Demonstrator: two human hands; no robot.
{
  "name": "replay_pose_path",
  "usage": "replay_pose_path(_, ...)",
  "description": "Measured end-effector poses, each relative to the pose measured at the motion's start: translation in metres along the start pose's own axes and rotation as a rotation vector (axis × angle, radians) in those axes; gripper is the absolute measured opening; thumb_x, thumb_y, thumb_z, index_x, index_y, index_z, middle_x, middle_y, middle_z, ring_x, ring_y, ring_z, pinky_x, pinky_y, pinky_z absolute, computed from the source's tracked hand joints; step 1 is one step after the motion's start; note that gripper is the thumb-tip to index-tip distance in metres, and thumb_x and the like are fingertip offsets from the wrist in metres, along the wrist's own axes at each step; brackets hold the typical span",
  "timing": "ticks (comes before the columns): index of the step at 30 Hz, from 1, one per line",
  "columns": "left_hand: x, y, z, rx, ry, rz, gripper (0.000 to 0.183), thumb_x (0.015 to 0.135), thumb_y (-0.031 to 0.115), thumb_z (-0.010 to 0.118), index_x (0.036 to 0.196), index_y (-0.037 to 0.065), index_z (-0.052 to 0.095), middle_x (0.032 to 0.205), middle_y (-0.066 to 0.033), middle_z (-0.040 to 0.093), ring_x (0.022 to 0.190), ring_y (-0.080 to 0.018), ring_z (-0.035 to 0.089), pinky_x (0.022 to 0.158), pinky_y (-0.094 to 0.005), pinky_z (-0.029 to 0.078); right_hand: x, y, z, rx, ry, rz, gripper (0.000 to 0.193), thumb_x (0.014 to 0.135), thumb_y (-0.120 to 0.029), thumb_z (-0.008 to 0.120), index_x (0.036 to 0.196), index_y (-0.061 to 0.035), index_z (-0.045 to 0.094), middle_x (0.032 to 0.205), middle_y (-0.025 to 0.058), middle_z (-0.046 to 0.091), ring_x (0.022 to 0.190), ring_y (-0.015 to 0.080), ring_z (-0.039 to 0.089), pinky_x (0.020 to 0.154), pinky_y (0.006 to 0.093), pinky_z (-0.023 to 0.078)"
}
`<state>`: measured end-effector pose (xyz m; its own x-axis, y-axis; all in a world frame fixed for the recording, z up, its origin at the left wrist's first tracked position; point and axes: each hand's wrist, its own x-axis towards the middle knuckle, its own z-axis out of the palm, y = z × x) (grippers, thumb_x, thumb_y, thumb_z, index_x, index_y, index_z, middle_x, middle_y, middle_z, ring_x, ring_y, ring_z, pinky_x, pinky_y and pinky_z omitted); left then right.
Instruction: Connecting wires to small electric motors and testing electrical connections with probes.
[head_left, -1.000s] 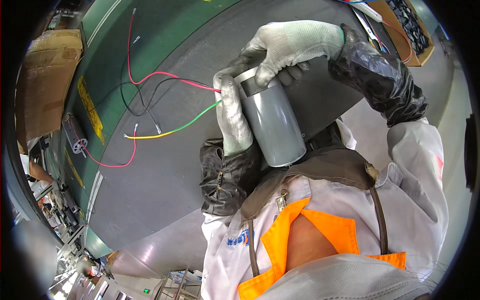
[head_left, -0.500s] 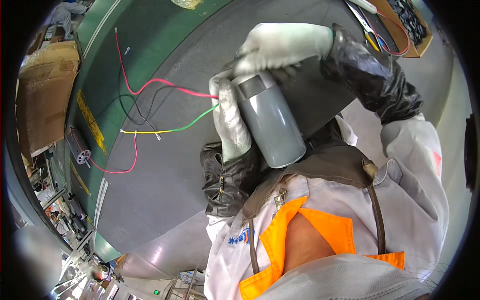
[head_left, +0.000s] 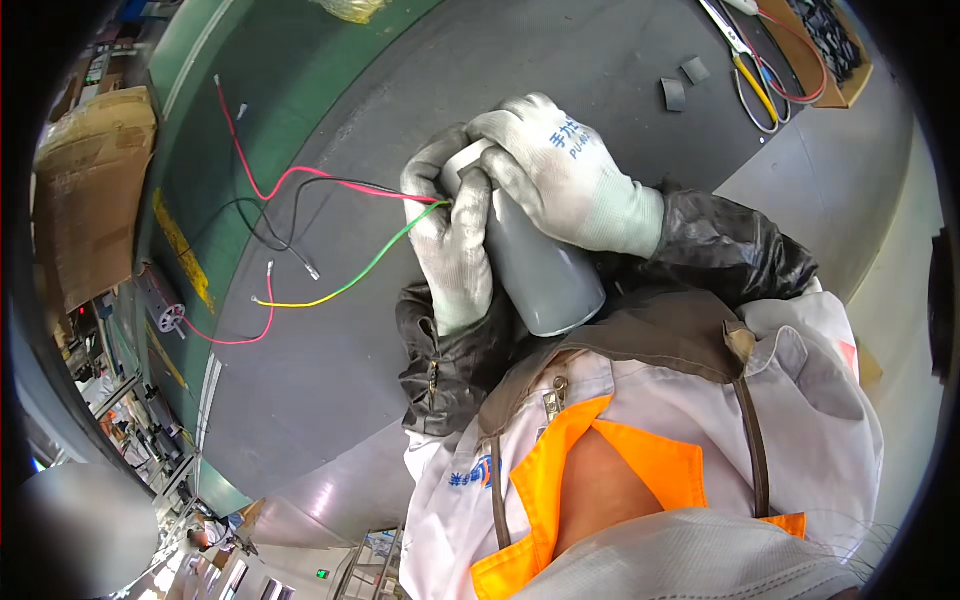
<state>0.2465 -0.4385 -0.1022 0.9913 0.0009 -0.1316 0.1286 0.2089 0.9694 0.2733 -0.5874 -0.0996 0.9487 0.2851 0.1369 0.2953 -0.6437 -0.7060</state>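
A smooth grey cylinder (head_left: pixel 548 275) lies slanted against my apron, its pale far end between my gloved hands. My left hand (head_left: pixel 447 235) is closed round the left side of that end, thumb up along it. My right hand (head_left: pixel 560 165) wraps over it from the right, its thumb pressing near the left thumb. Something dark shows at the thumb tips, too covered to make out. Beside my left hand, a red wire (head_left: pixel 310 162), a black wire (head_left: pixel 293 225) and a green-yellow wire (head_left: pixel 375 262) come out and trail left over the table.
Two small dark square pads (head_left: pixel 673 95) lie on the grey mat (head_left: pixel 330 380) beyond my right hand. Scissors (head_left: pixel 745 60) with yellow handles lie near an open carton (head_left: pixel 840 60) of black parts. A grey motor-like part (head_left: pixel 165 305) with a red wire stands left, beside a cardboard box (head_left: pixel 95 190).
My right hand has come down from above the cylinder's end and now grips it, covering the dark patch there. The right forearm has lowered, and the pads and whole scissors now show.
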Motion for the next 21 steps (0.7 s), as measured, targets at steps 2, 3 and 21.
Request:
replay_pose_path(2,0.004,0.000,-0.003,0.033,0.020,-0.019,0.037,0.101,0.016,0.061,0.131,-0.005,0.055,0.129,-0.0155,0.060,0.117,-0.0205,0.058,0.104,-0.0347,0.045,0.002,0.007,-0.004,0.021,-0.024,-0.020,0.031,0.100,-0.023,0.058,0.123,-0.0038,0.062,0.113,0.0165,0.066,0.110,0.0378,0.061,0.093,0.0451,0.053)
replay_pose_path(3,0.003,-0.001,-0.002,0.052,0.063,0.013,0.036,0.101,0.016,0.061,0.131,-0.004,0.056,0.129,-0.0151,0.060,0.118,-0.0213,0.058,0.104,-0.0348,0.045,0.000,0.014,-0.003,0.118,-0.002,-0.008,0.031,0.100,-0.023,0.058,0.125,-0.0040,0.062,0.115,0.0166,0.066,0.112,0.0382,0.060,0.093,0.0446,0.053)
replay_pose_path(21,0.101,-0.016,-0.029,0.340,-0.023,0.272,0.057,0.090,0.011,0.075,0.137,-0.002,0.047,0.134,-0.0150,0.051,0.125,-0.0254,0.050,0.106,-0.0378,0.043,0.077,0.064,-0.006,-0.134,0.075,-0.192,0.063,0.088,-0.036,0.072,0.142,-0.0103,0.054,0.125,0.0221,0.061,0.119,0.0425,0.058,0.097,0.0511,0.049)
